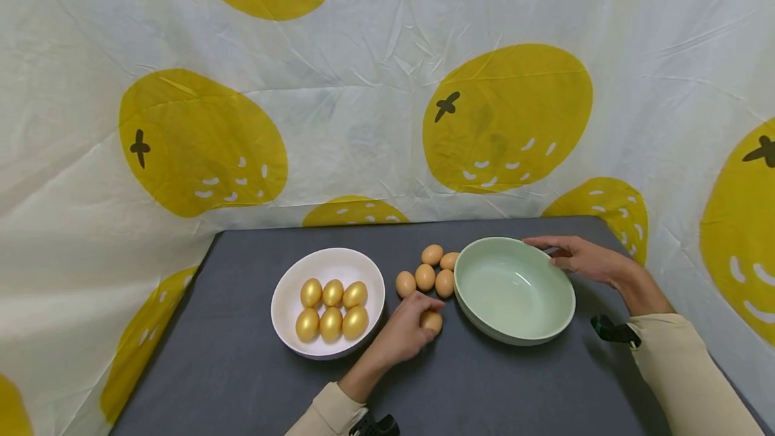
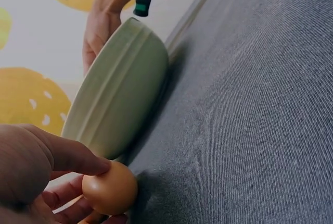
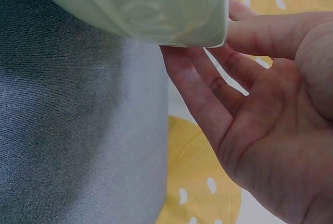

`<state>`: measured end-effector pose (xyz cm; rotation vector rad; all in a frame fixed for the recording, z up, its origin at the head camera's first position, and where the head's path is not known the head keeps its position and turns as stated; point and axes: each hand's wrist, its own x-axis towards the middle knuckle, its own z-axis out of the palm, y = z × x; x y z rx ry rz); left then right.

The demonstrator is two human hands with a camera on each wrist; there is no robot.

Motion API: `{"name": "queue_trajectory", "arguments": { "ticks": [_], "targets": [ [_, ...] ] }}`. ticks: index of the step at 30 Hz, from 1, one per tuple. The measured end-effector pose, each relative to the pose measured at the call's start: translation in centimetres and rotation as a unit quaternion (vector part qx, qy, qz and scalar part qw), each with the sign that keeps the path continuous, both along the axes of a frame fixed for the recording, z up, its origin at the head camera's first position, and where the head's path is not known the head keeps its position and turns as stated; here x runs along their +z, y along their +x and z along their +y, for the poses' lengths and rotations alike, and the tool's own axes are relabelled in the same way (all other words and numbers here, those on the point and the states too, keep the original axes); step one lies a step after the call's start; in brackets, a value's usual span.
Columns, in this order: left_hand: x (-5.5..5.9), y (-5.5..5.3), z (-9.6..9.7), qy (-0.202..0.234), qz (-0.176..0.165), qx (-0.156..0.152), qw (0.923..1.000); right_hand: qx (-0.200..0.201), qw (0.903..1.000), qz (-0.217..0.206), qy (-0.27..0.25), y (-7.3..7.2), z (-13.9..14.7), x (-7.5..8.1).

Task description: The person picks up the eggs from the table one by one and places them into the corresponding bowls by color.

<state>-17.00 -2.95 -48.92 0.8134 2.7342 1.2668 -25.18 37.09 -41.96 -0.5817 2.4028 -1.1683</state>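
Low over the dark cloth, my left hand (image 1: pixel 404 330) pinches a brown egg (image 1: pixel 431 322) between thumb and fingers. The left wrist view shows the thumb pressed on this egg (image 2: pixel 110 188), just in front of the pale green bowl (image 2: pixel 122 88). My right hand (image 1: pixel 578 260) holds the rim of that green bowl (image 1: pixel 514 291) at its far right side, thumb at the edge and fingers against the outside. No contents show in the green bowl. Several more brown eggs (image 1: pixel 425 277) lie in a cluster left of it, beyond my left hand.
A white bowl (image 1: pixel 284 318) with several golden eggs (image 1: pixel 331 323) in it stands left of my left hand. Dark grey cloth covers the table (image 1: pixel 242 382). Behind hangs a white curtain (image 1: pixel 357 133) with a yellow fruit print, close to the table's far edge.
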Motion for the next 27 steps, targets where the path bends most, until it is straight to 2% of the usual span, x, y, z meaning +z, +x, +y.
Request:
{"name": "queue_trajectory", "arguments": {
  "ticks": [9, 15, 20, 27],
  "targets": [
    [0.5, 0.7, -0.4, -0.061, -0.028, 0.033, 0.9972, -0.003, 1.0, 0.001, 0.005, -0.1, -0.1, 0.0],
    [0.8, 0.9, -0.4, -0.083, -0.042, 0.037, 0.9949, 0.003, 1.0, -0.003, -0.005, -0.1, 0.0, 0.0],
    [0.8, 0.8, -0.6, -0.068, -0.048, 0.037, 0.9958, 0.005, 0.9998, -0.01, -0.014, 0.0, 0.0, 0.0],
    [1.1, 0.6, -0.5, -0.014, -0.039, 0.032, 0.9986, 0.006, 0.9999, -0.01, -0.011, -0.2, 0.0, -0.2]
  ]
}}
